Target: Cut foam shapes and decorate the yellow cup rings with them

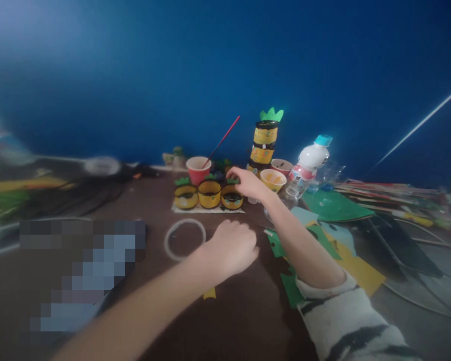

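Three short yellow cups with black rims stand side by side on a pale strip: the left cup, the middle cup and the right cup. Green paper leaves rise from their back rims. My right hand bends over the right cup, fingertips closed at its green paper leaves. Nearer to me, my left hand is curled into a fist above the brown table; whatever is inside it is hidden. Beside that wrist lies a clear ring-shaped roll or lid.
Behind the cups are a red paper cup with a red stick, a tall yellow-black tower with green leaves, a yellow bowl and a bottle. Green paper scraps and yellow paper lie to the right.
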Demonstrator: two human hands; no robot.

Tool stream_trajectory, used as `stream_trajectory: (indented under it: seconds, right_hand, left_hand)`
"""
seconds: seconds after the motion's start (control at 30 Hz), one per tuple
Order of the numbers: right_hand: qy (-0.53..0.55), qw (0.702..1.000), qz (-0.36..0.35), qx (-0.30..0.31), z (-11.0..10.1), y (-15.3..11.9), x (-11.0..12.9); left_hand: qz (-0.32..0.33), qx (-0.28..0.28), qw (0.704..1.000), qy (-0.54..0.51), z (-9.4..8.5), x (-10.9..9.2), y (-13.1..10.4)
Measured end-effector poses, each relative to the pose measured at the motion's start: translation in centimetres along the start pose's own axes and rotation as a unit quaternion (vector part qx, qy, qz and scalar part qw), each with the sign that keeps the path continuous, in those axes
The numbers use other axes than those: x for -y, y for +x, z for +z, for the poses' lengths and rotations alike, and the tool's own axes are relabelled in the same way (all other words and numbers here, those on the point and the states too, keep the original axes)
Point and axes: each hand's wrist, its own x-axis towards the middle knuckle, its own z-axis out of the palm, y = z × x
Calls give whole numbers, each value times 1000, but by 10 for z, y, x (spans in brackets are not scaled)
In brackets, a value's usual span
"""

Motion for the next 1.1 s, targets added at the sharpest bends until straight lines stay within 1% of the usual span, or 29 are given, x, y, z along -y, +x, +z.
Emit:
stream_trajectory:
  seconds: [0.57, 1.1]
  right_hand:
    - [14, 1000, -14, 18, 1, 0, -1]
    - [33, 999, -7, 7, 2, 0, 1]
  left_hand:
    - [-2, 9, 1000, -2, -2, 0, 0]
    - [2, 5, 1000, 7, -1, 1, 1]
